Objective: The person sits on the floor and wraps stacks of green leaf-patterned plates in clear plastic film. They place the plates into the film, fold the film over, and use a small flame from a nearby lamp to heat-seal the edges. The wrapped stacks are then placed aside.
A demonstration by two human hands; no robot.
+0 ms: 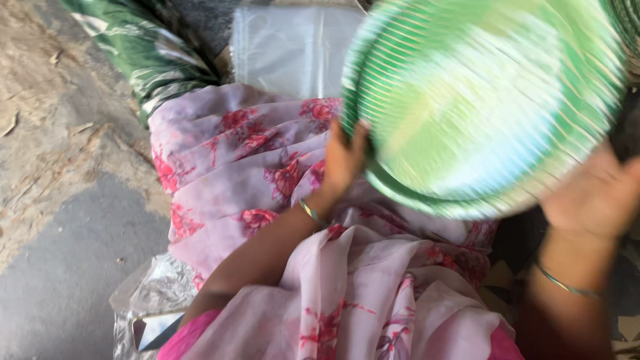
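Observation:
A round green plate (480, 100) with a ribbed, striped rim is held up in front of me, blurred by motion. My left hand (343, 160) grips its left edge, thumb over the rim. On the lower right, my right hand (597, 193) holds the plate's edge from beneath. Both wrists wear thin bangles. Under the plate lies my lap, covered in pale pink cloth (267, 173) with red flowers.
A clear plastic sheet (293, 47) lies on the ground past my knees. Green patterned cloth (143, 47) sits at the upper left. Crumpled plastic and a phone-like flat object (157, 328) lie at my lower left on grey concrete ground (60, 267).

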